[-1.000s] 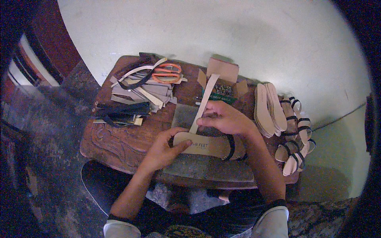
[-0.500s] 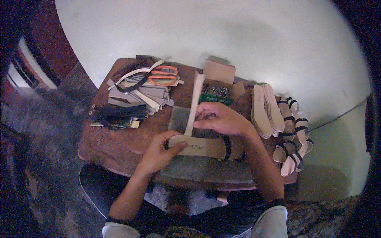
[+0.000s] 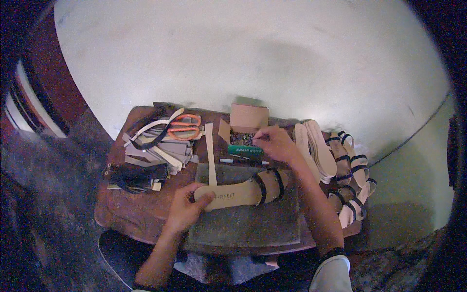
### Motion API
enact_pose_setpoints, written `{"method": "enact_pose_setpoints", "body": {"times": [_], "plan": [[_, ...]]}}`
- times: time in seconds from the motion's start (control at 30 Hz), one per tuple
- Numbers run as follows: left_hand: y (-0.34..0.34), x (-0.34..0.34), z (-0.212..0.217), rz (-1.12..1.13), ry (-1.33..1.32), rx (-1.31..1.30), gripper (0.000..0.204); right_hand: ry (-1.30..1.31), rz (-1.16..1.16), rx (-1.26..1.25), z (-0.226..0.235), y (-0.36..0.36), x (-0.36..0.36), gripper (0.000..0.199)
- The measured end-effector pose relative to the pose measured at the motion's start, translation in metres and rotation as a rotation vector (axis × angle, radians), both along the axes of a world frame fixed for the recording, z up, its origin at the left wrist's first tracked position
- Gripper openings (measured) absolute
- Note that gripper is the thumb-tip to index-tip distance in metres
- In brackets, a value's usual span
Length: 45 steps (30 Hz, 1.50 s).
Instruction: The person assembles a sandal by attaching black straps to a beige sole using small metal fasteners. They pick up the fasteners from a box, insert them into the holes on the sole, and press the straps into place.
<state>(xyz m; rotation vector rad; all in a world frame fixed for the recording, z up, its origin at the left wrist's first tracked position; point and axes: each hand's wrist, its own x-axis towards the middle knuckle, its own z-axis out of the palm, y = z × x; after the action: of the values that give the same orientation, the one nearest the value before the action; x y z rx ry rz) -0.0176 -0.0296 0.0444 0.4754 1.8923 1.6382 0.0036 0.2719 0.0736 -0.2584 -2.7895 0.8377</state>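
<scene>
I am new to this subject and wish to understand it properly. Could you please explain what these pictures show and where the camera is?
There is no machine here, only a person's two bare hands. The view comes from a wide fisheye camera worn on the head, looking down, so straight edges bend.

The left hand holds one end of a black-strapped sandal above a dark mat. The right hand reaches into an open box of small dark pieces; whether it grips any is unclear.

Also on the wooden table are a pale strip, orange-handled scissors, stacked soles and other strapped sandals.
</scene>
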Motion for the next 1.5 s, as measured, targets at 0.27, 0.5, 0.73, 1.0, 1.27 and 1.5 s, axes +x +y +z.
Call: {"method": "enact_pose_setpoints", "body": {"times": [0.27,0.5,0.73,1.0,1.27,1.5], "plan": [[0.006,0.006,-0.002,-0.012,-0.055,-0.020,0.019,-0.053,0.009,0.158,-0.045,0.013,-0.053,0.014],[0.005,0.005,-0.005,-0.024,-0.012,-0.021,0.021,-0.139,0.009,0.177,-0.037,-0.011,-0.061,0.017],[0.006,0.005,-0.006,-0.022,0.041,-0.001,0.020,-0.261,-0.067,0.365,-0.033,-0.024,-0.065,0.019],[0.008,0.007,-0.011,-0.019,-0.010,0.030,0.020,-0.146,0.044,0.484,-0.053,-0.007,-0.071,0.018],[0.004,0.003,-0.013,-0.045,0.004,0.011,0.021,-0.192,-0.055,0.391,-0.043,-0.021,-0.070,0.012],[0.005,0.003,-0.014,-0.069,0.050,0.058,0.021,-0.003,0.099,0.289,-0.055,0.002,-0.069,0.011]]}}
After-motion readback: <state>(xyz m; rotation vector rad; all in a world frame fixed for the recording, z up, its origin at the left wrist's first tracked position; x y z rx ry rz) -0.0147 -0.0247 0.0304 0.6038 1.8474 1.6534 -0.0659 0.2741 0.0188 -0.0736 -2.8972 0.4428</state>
